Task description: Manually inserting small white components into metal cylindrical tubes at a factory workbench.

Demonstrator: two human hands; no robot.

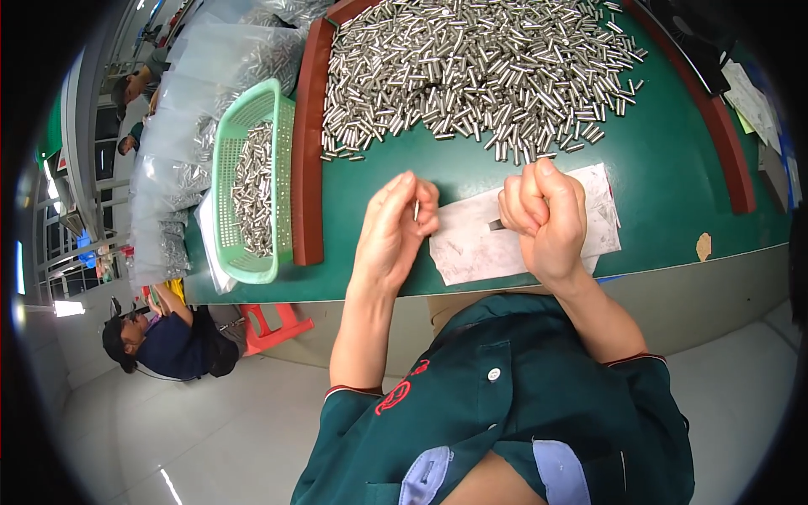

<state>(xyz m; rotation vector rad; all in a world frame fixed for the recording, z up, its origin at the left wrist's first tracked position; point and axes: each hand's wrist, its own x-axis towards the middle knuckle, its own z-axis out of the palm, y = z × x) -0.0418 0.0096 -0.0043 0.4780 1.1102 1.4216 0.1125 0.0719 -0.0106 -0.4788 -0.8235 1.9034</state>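
Note:
My left hand point(391, 223) is raised over the table's near part, fingers curled in a pinch. A small shiny metal pin point(417, 209) shows between its thumb and fingers. To its right, my right hand point(547, 219) is closed in a fist above a smudged white paper sheet point(471, 244). The dark flat end of a metal tool point(496, 225) pokes out of that fist on its left side; the rest is hidden in the palm. Beyond both hands spreads a large heap of short metal pins point(480, 67), its near edge close to my right hand's fingertips.
Red-brown rails point(309, 151) point(730, 151) border the green table point(656, 194) left and right. Beyond the left rail stand a green plastic basket point(286, 202) of pins and several clear bags point(172, 135) of metal parts. Another person point(181, 345) sits at lower left near a red stool point(273, 332).

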